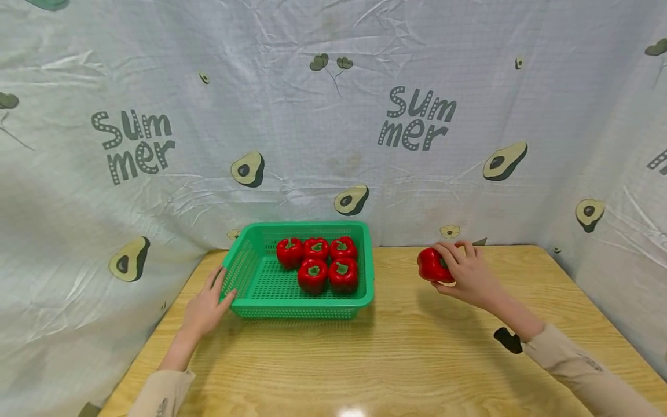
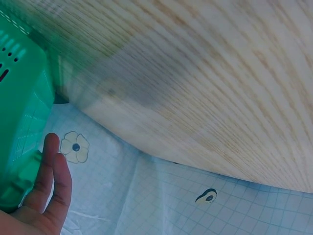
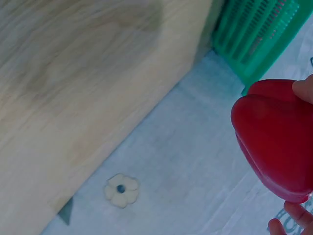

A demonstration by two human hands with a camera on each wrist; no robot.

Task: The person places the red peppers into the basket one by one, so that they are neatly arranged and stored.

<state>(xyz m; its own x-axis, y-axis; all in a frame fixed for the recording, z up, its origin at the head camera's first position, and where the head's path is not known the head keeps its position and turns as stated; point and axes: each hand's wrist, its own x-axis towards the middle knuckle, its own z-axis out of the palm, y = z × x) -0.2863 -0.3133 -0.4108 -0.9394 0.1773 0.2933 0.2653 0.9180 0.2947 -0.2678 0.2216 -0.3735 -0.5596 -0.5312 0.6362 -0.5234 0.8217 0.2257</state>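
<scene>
My right hand (image 1: 471,275) holds a red bell pepper (image 1: 433,266) above the right part of the table, thumb below and fingers over the top. In the right wrist view the same pepper (image 3: 279,137) fills the right side, with fingertips (image 3: 297,214) at its lower end. At the left end of a green plastic basket (image 1: 294,311), my left hand (image 1: 205,308) rests against the rim. Its fingers are nearly straight beside the basket wall in the left wrist view. Several red bell peppers (image 1: 314,276) with green stems stand in the basket's right part.
The wooden table (image 1: 333,359) carries the basket near its back edge. Behind and at both sides hangs a pale curtain (image 1: 312,116) printed with avocados and lettering. A small black patch (image 1: 508,340) shows beside the right forearm.
</scene>
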